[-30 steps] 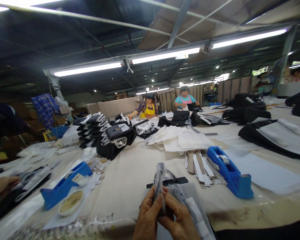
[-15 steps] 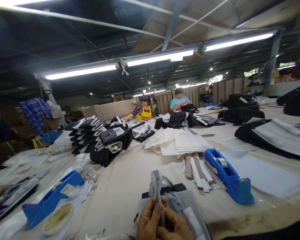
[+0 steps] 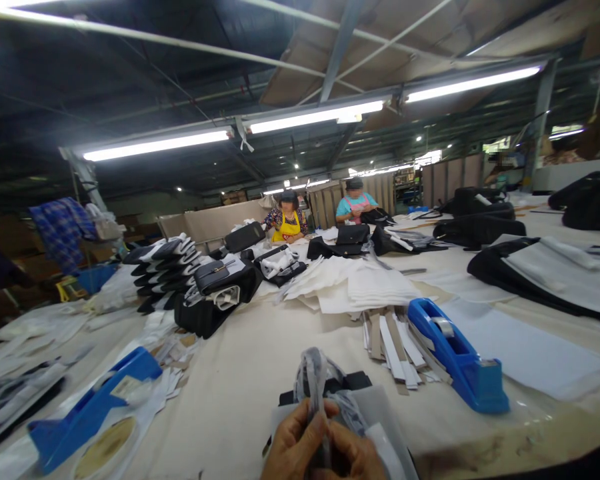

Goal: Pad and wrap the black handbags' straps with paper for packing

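A looped bag strap (image 3: 313, 367) in greyish, see-through wrapping rises at the near middle of the table. My left hand (image 3: 296, 441) is closed on it, with thumb and fingertips pinching the wrapped band. Just beside it, my right hand (image 3: 353, 452) pinches the same strap lower down with bent fingers. Behind and under both hands lies a black bag (image 3: 357, 381), partly covered by a pale translucent sheet (image 3: 380, 403). Most of the bag is hidden by my hands and the wrapping.
A blue tape dispenser (image 3: 457, 357) stands to the right beside cardboard strips (image 3: 391, 347). Another blue dispenser (image 3: 95, 407) and a tape roll (image 3: 105, 448) are at left. Beyond are white sheets (image 3: 350, 283), stacked black pieces (image 3: 163, 273), black bags (image 3: 215, 313) and two co-workers (image 3: 287, 223).
Both my hands still pinch the wrapped strap, its loop slightly wider. The view has shifted a little. Across the table, the co-worker in a yellow apron has a black bag raised beside them.
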Demonstrator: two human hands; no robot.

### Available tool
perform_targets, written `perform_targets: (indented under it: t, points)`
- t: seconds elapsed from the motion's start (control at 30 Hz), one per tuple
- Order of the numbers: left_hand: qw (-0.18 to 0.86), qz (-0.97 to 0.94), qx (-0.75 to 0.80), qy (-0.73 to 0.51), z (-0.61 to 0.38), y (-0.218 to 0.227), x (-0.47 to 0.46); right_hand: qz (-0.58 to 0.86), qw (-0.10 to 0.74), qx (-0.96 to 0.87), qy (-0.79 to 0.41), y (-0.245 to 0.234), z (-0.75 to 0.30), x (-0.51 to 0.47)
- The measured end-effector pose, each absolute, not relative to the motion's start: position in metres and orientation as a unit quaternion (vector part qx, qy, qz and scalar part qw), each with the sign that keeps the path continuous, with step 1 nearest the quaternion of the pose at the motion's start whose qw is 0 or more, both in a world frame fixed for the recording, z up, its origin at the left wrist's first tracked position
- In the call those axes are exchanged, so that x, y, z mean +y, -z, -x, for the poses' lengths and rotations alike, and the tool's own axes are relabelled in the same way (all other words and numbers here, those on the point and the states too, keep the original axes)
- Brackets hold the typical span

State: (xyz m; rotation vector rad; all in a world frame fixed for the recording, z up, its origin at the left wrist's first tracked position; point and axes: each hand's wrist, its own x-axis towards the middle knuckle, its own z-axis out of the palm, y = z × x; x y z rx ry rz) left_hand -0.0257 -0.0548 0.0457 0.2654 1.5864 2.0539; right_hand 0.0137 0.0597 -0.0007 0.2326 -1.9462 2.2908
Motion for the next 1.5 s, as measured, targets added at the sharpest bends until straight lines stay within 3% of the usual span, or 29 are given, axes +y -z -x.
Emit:
perform_targets:
  t: [0.47, 1.07, 1.13, 1.3, 1.5]
  points:
    - [0.288, -0.098, 0.518, -0.799, 0.039, -0.05, -0.048, -0.148, 0.135, -0.797, -0.569, 0.015, -0.011, 0.072]
    - [0.282, -0.076, 0.538, -0.791, 0.037, -0.062, -0.053, -0.083, 0.099, -0.736, -0.665, -0.001, -0.009, 0.064]
    - [0.28, -0.064, 0.529, -0.799, 0.037, -0.063, -0.052, -0.061, 0.075, -0.719, -0.689, -0.002, -0.01, 0.064]
    - [0.281, -0.052, 0.512, -0.81, 0.042, -0.062, -0.051, -0.035, -0.077, -0.594, -0.8, -0.022, -0.021, 0.067]
    - [0.293, -0.062, 0.497, -0.815, 0.048, -0.069, -0.05, -0.066, -0.117, -0.51, -0.849, -0.032, -0.028, 0.071]
